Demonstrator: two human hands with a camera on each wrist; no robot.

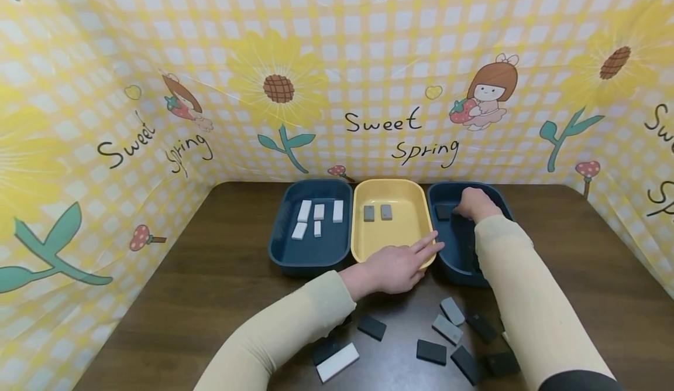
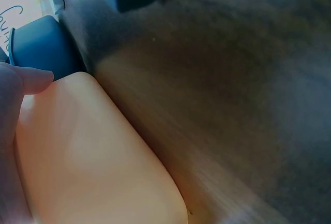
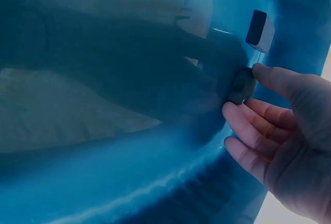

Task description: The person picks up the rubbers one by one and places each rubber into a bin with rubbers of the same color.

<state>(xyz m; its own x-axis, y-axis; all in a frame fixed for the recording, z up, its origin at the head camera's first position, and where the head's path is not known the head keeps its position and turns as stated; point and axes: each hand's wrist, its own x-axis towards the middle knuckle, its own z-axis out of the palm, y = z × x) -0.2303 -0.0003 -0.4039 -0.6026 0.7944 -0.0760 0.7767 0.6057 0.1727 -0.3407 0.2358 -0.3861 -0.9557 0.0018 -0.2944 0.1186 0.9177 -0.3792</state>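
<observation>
My right hand (image 1: 476,203) reaches into the right blue bin (image 1: 447,265). Its thumb and fingertips pinch a small dark block (image 3: 241,86) close to the bin's end wall in the right wrist view. Beside it stands another dark block (image 3: 260,30), which shows in the head view next to the fingertips. My left hand (image 1: 395,267) rests over the near right corner of the yellow bin (image 1: 389,249), its fingers extended across the rim toward the right bin. In the left wrist view a digit (image 2: 37,80) lies at the yellow bin's top edge.
Two grey blocks (image 1: 386,212) lie in the yellow bin. The left blue bin (image 1: 316,256) holds several white blocks (image 1: 319,212). In front, loose black blocks (image 1: 431,352), grey blocks (image 1: 447,329) and a white block (image 1: 338,362) lie on the brown table (image 1: 210,274). Patterned cloth (image 1: 326,86) stands behind.
</observation>
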